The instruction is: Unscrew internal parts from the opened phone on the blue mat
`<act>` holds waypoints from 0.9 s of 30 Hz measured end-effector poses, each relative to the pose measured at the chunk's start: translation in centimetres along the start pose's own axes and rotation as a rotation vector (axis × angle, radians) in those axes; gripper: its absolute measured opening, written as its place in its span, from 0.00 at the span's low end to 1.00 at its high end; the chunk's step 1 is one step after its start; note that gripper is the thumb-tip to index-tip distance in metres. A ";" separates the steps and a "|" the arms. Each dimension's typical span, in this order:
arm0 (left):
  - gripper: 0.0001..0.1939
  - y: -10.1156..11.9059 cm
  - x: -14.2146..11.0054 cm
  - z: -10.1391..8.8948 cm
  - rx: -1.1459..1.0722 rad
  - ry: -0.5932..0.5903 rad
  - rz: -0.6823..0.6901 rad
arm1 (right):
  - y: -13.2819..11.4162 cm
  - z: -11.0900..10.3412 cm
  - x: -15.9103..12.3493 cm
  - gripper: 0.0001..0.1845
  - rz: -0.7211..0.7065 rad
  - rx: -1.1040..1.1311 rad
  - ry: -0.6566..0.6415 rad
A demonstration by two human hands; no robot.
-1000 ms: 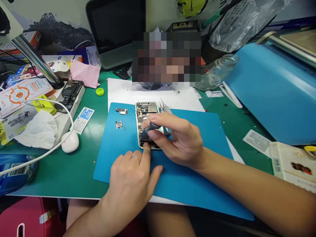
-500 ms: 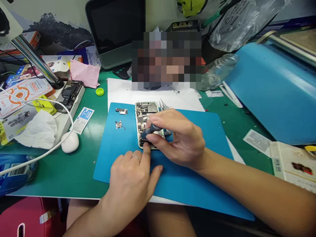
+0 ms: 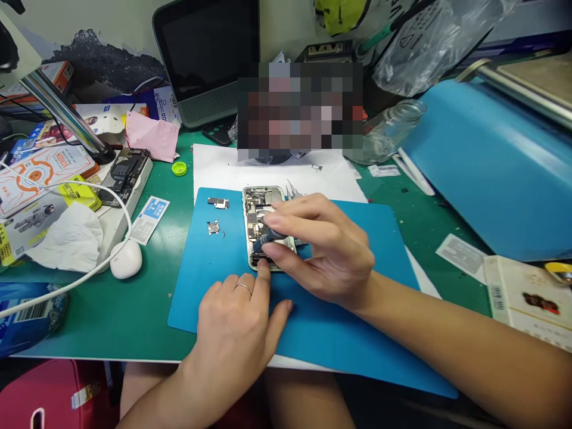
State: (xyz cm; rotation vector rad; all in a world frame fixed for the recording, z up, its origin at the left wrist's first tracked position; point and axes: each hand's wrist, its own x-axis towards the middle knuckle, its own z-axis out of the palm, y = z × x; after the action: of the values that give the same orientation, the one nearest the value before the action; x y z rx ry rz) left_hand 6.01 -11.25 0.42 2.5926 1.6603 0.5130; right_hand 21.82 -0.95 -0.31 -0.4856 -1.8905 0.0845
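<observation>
An opened smartphone, its inner parts bare, lies on the blue mat. My right hand pinches a dark screwdriver between thumb and fingers. The screwdriver leans over the lower left of the phone; its tip is too small to make out. At the phone's bottom edge, the stretched index finger of my left hand presses down. That hand's thumb is spread apart, the other fingers are bent, and nothing is in it. Left of the phone are a metal shield plate and a small metal part.
Behind my right hand, the tips of metal tools show. White paper lies under the mat. On the left stand a lamp pole, a white cable and a second opened phone. A glass jar and white tweezers are at right.
The fingers of my right hand have shifted slightly on the screwdriver, the upper ones lifting and straightening. My left index finger stays on the phone. The whole view has moved a little.
</observation>
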 end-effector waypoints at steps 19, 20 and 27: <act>0.16 0.0 0.1 0.0 0.006 0.005 -0.001 | 0.0 0.4 -0.2 0.28 0.013 0.166 -0.028; 0.14 0.0 0.2 -0.1 0.003 0.002 -0.003 | 0.0 0.3 -0.1 0.27 0.006 0.148 -0.031; 0.17 0.0 0.2 -0.1 0.017 -0.002 -0.004 | -0.4 -0.1 0.2 0.27 0.040 0.119 -0.063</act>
State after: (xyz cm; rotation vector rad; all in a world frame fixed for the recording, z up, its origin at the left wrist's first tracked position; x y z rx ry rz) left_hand 6.10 -11.08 0.59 2.5998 1.6762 0.4977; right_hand 21.73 -1.21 0.01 -0.4439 -1.9249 0.2402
